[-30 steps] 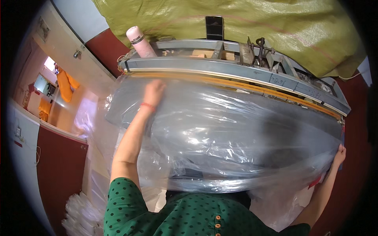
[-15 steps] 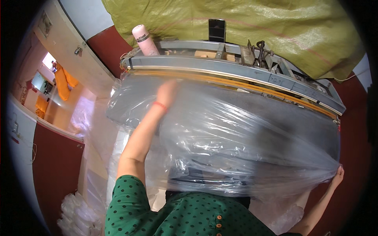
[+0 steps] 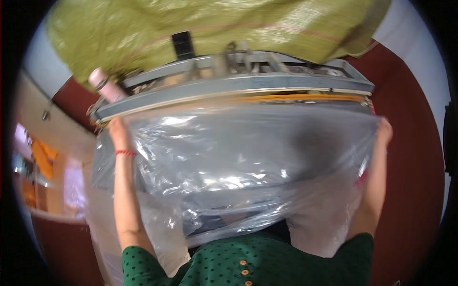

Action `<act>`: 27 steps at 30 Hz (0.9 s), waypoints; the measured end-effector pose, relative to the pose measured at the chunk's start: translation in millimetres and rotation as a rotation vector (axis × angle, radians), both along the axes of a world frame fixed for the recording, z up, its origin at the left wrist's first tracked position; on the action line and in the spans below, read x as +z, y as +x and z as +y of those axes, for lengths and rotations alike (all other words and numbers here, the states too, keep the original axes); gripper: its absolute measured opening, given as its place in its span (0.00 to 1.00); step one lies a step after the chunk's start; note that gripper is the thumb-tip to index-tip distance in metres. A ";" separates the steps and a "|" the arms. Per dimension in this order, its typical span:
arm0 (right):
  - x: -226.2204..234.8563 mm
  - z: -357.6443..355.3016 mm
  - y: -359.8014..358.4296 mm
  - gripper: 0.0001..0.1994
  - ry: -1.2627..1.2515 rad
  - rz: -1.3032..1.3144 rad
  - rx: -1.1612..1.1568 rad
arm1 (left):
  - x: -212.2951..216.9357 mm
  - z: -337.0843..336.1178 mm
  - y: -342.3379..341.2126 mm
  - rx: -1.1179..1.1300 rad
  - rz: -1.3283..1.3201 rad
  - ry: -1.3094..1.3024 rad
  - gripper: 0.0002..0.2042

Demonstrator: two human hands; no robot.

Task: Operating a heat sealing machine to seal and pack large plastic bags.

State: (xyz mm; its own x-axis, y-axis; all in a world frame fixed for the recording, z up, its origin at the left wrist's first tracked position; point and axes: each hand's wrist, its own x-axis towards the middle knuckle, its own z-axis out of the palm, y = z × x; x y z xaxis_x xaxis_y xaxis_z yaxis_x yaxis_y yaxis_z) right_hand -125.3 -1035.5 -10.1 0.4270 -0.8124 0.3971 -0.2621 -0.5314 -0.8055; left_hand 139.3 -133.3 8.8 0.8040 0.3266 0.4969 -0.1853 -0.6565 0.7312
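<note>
A wide sheet of clear plastic film (image 3: 224, 148) stretches between my two hands, over a grey work surface and down toward my lap. My left hand (image 3: 118, 129), with a red band at its wrist, is closed on the film's far left corner, close to the metal frame. At the far right corner my right hand (image 3: 384, 129) pinches the film's other end. Several creases and bright reflections run across the film. Along the far edge lies a grey metal bar (image 3: 238, 84) with an orange strip (image 3: 305, 98) below it.
Behind the bar stand a pink bottle (image 3: 107, 86) on the left, a black phone-like slab (image 3: 183, 45) and blurred metal clamps (image 3: 233, 59). A yellow-green woven sheet (image 3: 214, 28) covers the back wall. An open doorway with orange items (image 3: 43, 157) is at the left.
My left hand has moved to the film's far left corner and closed on it. My right hand has risen toward the bar, drawing the film flatter. The view has turned right.
</note>
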 end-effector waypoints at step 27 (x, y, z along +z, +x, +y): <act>-11.0 151.8 157.0 0.11 -0.022 -0.233 -0.278 | -41.9 59.9 35.5 0.185 -0.108 -0.577 0.10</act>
